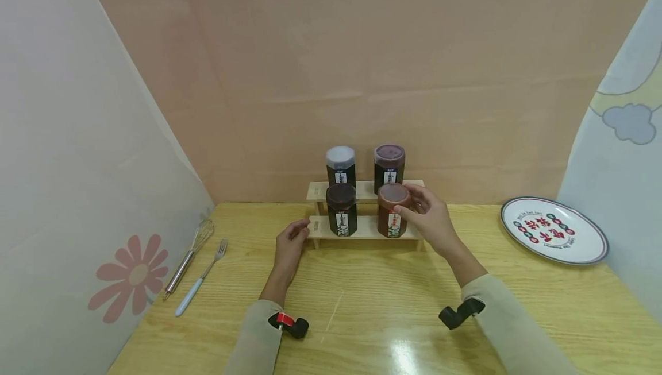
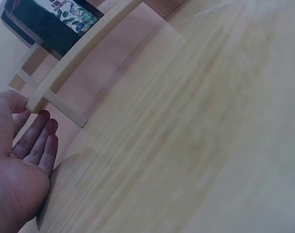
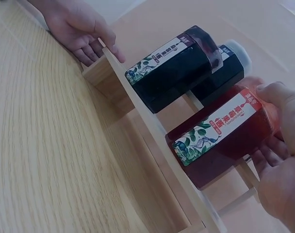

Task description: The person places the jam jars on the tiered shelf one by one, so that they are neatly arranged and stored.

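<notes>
Fig. — Head view w/ both wrist views. A pale wooden table (image 1: 362, 317) is filling the lower frame; a peach backdrop is rising behind it, a white panel w/ a red flower print is standing at left, and a pale panel w/ a cloud print at right.

A two-step wooden rack (image 1: 362, 227) is sitting near the back-centre of the table, its long axis running left–right, steps facing the person. Four jars are standing upright on it, lids up. Upper step: a grey-lidded jar (image 1: 340, 165) at left, a purple-lidded jar (image 1: 389, 167) at right. Lower step: a dark jar (image 1: 341, 209) at left, a red jar (image 1: 391, 211) at right, just beside each other but apart.

The right hand (image 1: 431, 220) is gripping the red jar, fingers and thumb curling round its lid end and upper body; the jar is resting on the lower step, labels facing front. The left hand (image 1: 291, 243) is touching the rack's left end, fingers relaxed and only lightly bent, holding nothing; its palm is lying near the table.

A round plate (image 1: 554, 230) w/ red lettering is lying at far right, well apart from the rack. A whisk (image 1: 188, 257) and a fork (image 1: 200, 277) w/ a pale blue handle are lying side by side at left, handles pointing toward the person, well apart from the left hand.
</notes>
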